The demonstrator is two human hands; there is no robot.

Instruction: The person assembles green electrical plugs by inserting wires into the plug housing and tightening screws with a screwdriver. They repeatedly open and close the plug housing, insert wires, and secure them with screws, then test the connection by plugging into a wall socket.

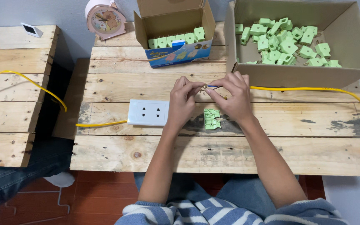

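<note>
Hands: left hand (183,100), right hand (233,98) both pinch yellow cable (305,88) end between them.

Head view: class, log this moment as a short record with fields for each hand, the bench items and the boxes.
Left hand: pinches the bare wire tip
Right hand: grips the yellow cable at its end
Green plug part: on the wooden table, below the hands
White socket plate: left of the hands
Large box: loose green parts
Small box: a row of green parts

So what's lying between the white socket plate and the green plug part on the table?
In the head view, only the left hand and its wrist cross between the socket plate and the green part; otherwise bare wood.
</note>
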